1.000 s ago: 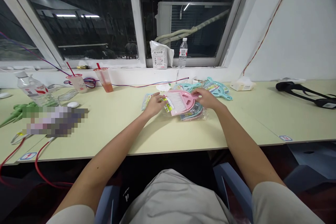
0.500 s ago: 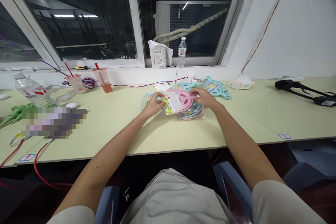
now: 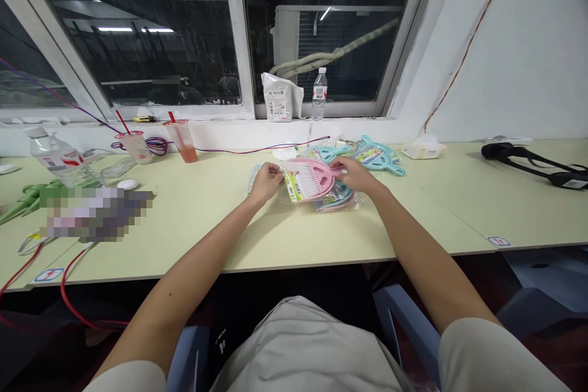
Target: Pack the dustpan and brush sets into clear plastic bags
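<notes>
A pink dustpan-and-brush set (image 3: pixel 316 177) with white bristles and a yellow-green label is held between both hands above the table. My right hand (image 3: pixel 356 174) is closed round its pink handle. At the labelled end, my left hand (image 3: pixel 267 182) pinches the edge of the set or its clear wrapping. Under the pink set lies a wrapped teal set (image 3: pixel 340 196). Behind it are more teal sets (image 3: pixel 379 155) in clear bags. Another teal packet (image 3: pixel 253 176) is partly hidden behind my left hand.
On the pale table (image 3: pixel 184 239) stand two drink cups (image 3: pixel 184 142) and a large bottle (image 3: pixel 57 156) at left. A tissue pack (image 3: pixel 423 147) and a black strapped object (image 3: pixel 528 162) lie right. The sill holds a water bottle (image 3: pixel 319 95) and a white package (image 3: pixel 278 98).
My left hand has shifted slightly left at the labelled end of the pink set. The label has tilted a little, and clear wrapping shows beside it. My right hand keeps its hold.
</notes>
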Motion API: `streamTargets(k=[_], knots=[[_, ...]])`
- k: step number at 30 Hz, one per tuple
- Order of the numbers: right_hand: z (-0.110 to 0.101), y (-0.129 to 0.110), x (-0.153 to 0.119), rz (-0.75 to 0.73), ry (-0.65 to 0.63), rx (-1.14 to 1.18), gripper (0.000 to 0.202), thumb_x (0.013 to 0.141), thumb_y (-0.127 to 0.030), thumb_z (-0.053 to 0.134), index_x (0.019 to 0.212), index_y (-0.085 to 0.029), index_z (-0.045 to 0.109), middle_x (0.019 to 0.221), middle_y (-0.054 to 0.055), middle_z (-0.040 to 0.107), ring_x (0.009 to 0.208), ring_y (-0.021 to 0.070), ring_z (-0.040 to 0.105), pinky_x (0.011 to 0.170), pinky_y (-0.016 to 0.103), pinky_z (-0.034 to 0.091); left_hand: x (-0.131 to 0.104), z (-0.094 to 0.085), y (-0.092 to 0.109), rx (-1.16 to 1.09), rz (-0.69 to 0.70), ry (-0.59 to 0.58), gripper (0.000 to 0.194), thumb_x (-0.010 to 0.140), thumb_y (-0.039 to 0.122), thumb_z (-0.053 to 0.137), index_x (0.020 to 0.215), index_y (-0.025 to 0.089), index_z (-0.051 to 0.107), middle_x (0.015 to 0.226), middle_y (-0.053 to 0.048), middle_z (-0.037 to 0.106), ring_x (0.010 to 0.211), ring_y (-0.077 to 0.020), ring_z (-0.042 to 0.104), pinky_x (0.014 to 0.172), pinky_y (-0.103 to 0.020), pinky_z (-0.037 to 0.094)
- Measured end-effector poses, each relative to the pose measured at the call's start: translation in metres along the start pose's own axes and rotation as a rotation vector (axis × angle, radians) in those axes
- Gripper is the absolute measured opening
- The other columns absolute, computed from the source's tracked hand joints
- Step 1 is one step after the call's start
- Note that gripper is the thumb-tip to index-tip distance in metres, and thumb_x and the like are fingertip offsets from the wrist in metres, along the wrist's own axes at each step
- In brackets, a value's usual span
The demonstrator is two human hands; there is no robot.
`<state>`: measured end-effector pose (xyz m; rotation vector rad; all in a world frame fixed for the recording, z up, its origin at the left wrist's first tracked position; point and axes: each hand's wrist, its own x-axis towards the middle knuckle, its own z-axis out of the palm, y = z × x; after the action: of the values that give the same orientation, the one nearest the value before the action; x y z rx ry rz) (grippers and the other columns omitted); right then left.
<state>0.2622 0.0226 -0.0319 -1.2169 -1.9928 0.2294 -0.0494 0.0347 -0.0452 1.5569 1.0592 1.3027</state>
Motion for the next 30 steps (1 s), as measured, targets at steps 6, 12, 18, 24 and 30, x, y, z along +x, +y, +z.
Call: streamTargets(k=[6, 12, 18, 24, 30], knots=[[0.003, 0.001, 0.0, -0.001, 0.014, 0.014, 0.024, 0.073, -0.013, 0.066, 0.095, -0.021, 0.07, 0.106, 0.008, 0.073, 0.101, 0.0269, 0.067, 0.097, 0.044, 0.053, -0.002, -0.002, 0.005, 0.004, -0.016, -0.063, 0.02, 0.079, 0.01, 0.064, 0.097, 0.02, 0.061, 0.1, -0.008, 0.075, 0.096, -0.0203, 0.07, 0.093, -0.039, 0.053], [0.003, 0.007, 0.002, 0.01, 0.051, 0.054, 0.027, 0.071, -0.011, 0.066, 0.096, -0.021, 0.071, 0.105, 0.007, 0.073, 0.101, 0.0266, 0.068, 0.098, 0.045, 0.054, 0.0, -0.01, 0.006, 0.197, -0.039, 0.198, 0.025, 0.079, 0.021, 0.073, 0.101, 0.02, 0.061, 0.116, -0.011, 0.069, 0.097, -0.022, 0.068, 0.085, -0.035, 0.054], [0.009, 0.005, 0.002, -0.07, 0.044, 0.067, 0.041, 0.074, -0.01, 0.065, 0.111, -0.023, 0.076, 0.112, 0.008, 0.074, 0.106, 0.0279, 0.068, 0.1, 0.046, 0.053, -0.005, -0.01, 0.016, -0.274, -0.432, -0.238, 0.038, 0.081, 0.04, 0.081, 0.103, 0.014, 0.065, 0.092, -0.012, 0.07, 0.072, -0.0222, 0.071, 0.064, -0.034, 0.057], [0.02, -0.014, -0.001, -0.108, -0.028, -0.097, 0.041, 0.081, -0.011, 0.062, 0.117, -0.023, 0.079, 0.11, 0.012, 0.072, 0.109, 0.032, 0.063, 0.099, 0.049, 0.049, -0.006, -0.009, 0.015, -0.295, -0.43, -0.158, 0.041, 0.079, 0.044, 0.084, 0.1, 0.015, 0.064, 0.078, -0.005, 0.066, 0.059, -0.0176, 0.065, 0.053, -0.031, 0.055], [0.003, -0.037, -0.008, -0.069, -0.185, 0.008, 0.027, 0.081, -0.029, 0.075, 0.107, -0.024, 0.072, 0.117, 0.009, 0.069, 0.115, 0.0306, 0.06, 0.102, 0.045, 0.048, -0.001, -0.02, 0.013, -0.14, -0.39, -0.093, 0.051, 0.068, 0.009, 0.085, 0.11, 0.018, 0.058, 0.08, -0.006, 0.072, 0.069, -0.0196, 0.071, 0.056, -0.026, 0.054]])
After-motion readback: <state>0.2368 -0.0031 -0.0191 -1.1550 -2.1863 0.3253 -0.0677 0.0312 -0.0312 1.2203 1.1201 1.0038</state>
